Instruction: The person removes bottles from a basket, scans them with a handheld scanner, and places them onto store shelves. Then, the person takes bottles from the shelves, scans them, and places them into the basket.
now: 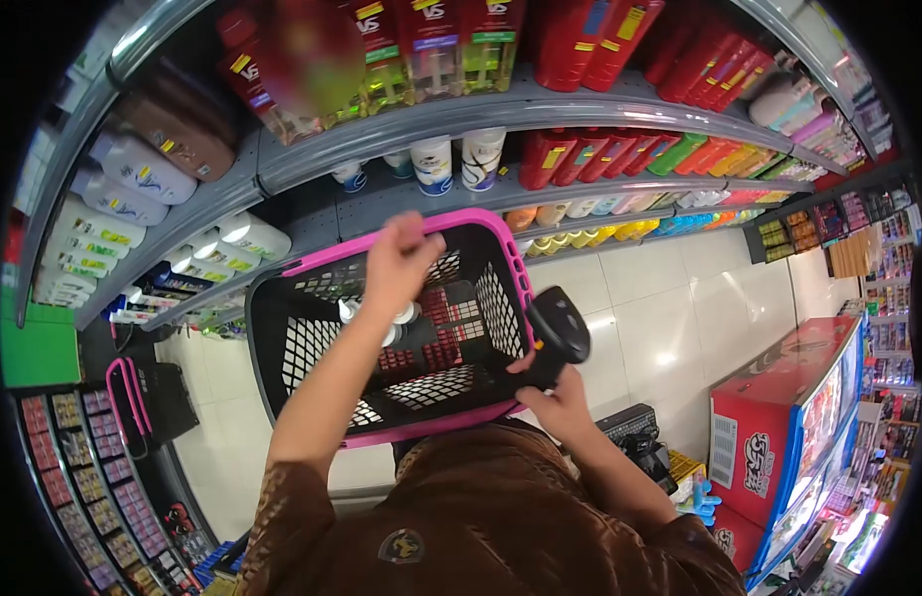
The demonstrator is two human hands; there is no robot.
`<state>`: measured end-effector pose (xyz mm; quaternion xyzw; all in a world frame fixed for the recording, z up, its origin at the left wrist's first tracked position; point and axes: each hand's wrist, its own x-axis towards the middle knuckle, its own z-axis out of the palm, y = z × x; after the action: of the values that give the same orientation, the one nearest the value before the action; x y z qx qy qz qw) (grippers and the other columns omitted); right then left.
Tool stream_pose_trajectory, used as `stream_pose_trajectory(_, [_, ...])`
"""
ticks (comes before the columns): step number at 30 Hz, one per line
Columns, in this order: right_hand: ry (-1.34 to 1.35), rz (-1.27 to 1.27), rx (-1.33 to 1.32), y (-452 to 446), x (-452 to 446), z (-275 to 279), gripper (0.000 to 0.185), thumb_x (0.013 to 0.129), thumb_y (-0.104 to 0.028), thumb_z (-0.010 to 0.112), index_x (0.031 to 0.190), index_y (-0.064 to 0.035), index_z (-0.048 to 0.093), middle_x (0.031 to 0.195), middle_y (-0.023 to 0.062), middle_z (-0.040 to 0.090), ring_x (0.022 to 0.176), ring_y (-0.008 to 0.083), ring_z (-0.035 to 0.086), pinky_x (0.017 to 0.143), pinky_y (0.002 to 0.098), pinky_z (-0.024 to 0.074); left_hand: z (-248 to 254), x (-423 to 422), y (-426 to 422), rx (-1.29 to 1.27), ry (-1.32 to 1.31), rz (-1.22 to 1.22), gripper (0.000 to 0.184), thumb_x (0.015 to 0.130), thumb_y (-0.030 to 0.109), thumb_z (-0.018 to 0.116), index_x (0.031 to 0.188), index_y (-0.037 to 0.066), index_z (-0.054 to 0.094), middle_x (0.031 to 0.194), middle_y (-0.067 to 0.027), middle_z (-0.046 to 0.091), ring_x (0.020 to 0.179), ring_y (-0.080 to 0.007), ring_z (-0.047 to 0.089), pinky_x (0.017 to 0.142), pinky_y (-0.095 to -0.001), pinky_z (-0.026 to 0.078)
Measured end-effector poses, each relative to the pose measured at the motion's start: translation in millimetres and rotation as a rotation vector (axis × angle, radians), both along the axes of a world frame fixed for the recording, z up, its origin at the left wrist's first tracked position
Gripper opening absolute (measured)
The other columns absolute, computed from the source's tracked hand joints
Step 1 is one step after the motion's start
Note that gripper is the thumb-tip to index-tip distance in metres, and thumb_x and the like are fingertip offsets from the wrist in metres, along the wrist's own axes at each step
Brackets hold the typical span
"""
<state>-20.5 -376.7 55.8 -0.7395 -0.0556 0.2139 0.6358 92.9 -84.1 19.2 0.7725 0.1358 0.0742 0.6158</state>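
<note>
My left hand [403, 260] is above a black shopping basket [267, 333] with a pink rim; its fingers are loosely bent with the thumb apart, and nothing shows in them. My right hand [555, 392] is closed around the handle of a black handheld barcode scanner [560, 326] at the basket's right side. The scanner's head points up and away from me. Inside the basket is a white-topped container [350, 310], partly hidden by my left forearm. Beyond the rim, white pump-style or capped containers [432, 166] stand on a shelf.
Grey shelves [540, 111] curve ahead with red bottles [587, 45] and several clear green bottles [489, 50]; one bottle there is blurred. White bottles [252, 235] line the left shelf. A second black basket [163, 402] is at the left. A red display freezer [754, 427] is right.
</note>
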Motion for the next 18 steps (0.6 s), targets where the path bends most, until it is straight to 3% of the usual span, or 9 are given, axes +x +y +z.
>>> stream_pose_trajectory(2, [-0.034, -0.042, -0.049, -22.2, -2.2, 9.7, 0.026, 0.079, 0.005, 0.067, 0.104, -0.0011, 0.069, 0.101, 0.0037, 0.068, 0.095, 0.0141, 0.064, 0.085, 0.0309, 0.0515, -38.6, 61.6, 18.0, 0.428, -0.124, 0.171, 0.078, 0.076, 0.037, 0.088, 0.133, -0.006, 0.055, 0.128, -0.0238, 0.065, 0.112, -0.0361, 0.067, 0.097, -0.0436, 0.053])
stream_pose_trajectory(5, [-0.047, -0.090, -0.052, -44.5, -14.2, 12.8, 0.028, 0.083, 0.004, 0.069, 0.111, -0.0013, 0.067, 0.098, 0.0027, 0.067, 0.090, 0.0118, 0.064, 0.081, 0.0287, 0.0512, -68.4, 124.4, 24.0, 0.624, 0.013, 0.245, 0.089, 0.069, 0.046, 0.090, 0.131, -0.008, 0.055, 0.128, -0.0267, 0.065, 0.114, -0.0419, 0.066, 0.099, -0.0454, 0.052])
stream_pose_trajectory(8, [-0.030, -0.126, -0.044, -63.7, -20.6, 10.5, 0.028, 0.087, 0.001, 0.069, 0.115, -0.0024, 0.065, 0.097, 0.0028, 0.067, 0.088, 0.0093, 0.063, 0.079, 0.0276, 0.0508, -72.1, 154.5, 17.4, 0.514, 0.128, 0.159, 0.091, 0.067, 0.047, 0.091, 0.130, -0.008, 0.055, 0.123, -0.0279, 0.067, 0.117, -0.0413, 0.066, 0.099, -0.0459, 0.052])
stream_pose_trajectory(12, [-0.038, -0.096, -0.140, -83.0, -20.5, 4.1, 0.030, 0.087, 0.003, 0.068, 0.116, -0.0036, 0.062, 0.099, 0.0036, 0.067, 0.090, 0.0104, 0.064, 0.081, 0.0290, 0.0519, -91.0, 168.7, 8.9, 0.477, 0.161, 0.277, 0.095, 0.070, 0.045, 0.089, 0.135, -0.007, 0.046, 0.117, -0.0288, 0.070, 0.113, -0.0413, 0.068, 0.098, -0.0456, 0.053])
stream_pose_trajectory(18, [0.000, -0.186, -0.008, -91.9, -5.9, -3.8, 0.031, 0.085, 0.004, 0.069, 0.115, -0.0025, 0.062, 0.101, 0.0082, 0.071, 0.090, 0.0149, 0.069, 0.080, 0.0311, 0.0542, -82.2, 170.2, 3.5, 0.527, 0.265, 0.261, 0.098, 0.073, 0.045, 0.086, 0.141, -0.005, 0.036, 0.118, -0.0286, 0.070, 0.114, -0.0413, 0.067, 0.098, -0.0447, 0.053])
